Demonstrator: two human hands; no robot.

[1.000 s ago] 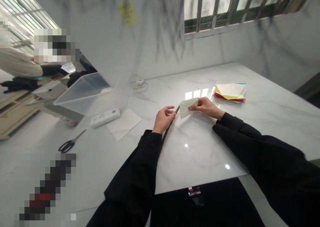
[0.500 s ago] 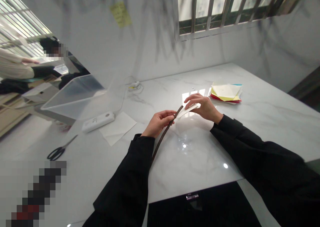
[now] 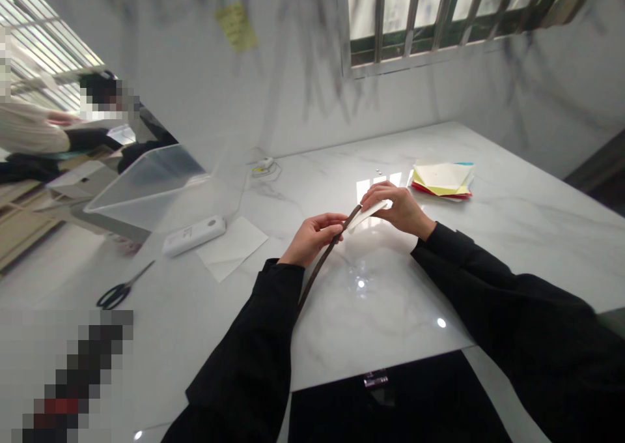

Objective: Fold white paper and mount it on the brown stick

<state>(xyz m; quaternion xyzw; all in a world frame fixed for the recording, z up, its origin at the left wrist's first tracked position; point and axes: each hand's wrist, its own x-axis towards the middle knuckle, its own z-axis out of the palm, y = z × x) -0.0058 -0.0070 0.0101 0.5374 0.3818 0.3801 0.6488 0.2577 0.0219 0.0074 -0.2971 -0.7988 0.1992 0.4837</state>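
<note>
The left hand [image 3: 312, 238] pinches a long thin dark stick [image 3: 326, 255]. The right hand [image 3: 398, 207] holds a small white paper piece [image 3: 367, 212] at the stick's tip, near the coloured paper stack [image 3: 442, 179]. Wrapping seems underway; next needs steady rolling.

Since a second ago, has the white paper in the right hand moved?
Yes. The white paper has tipped from face-on to nearly edge-on; the camera shifted, but the coloured paper stack looks unchanged.

two hands [image 3: 312, 238], one brown strip [image 3: 325, 259], one scissors [image 3: 122, 288], one clear bin [image 3: 146, 185], one paper stack [image 3: 443, 180]
</note>
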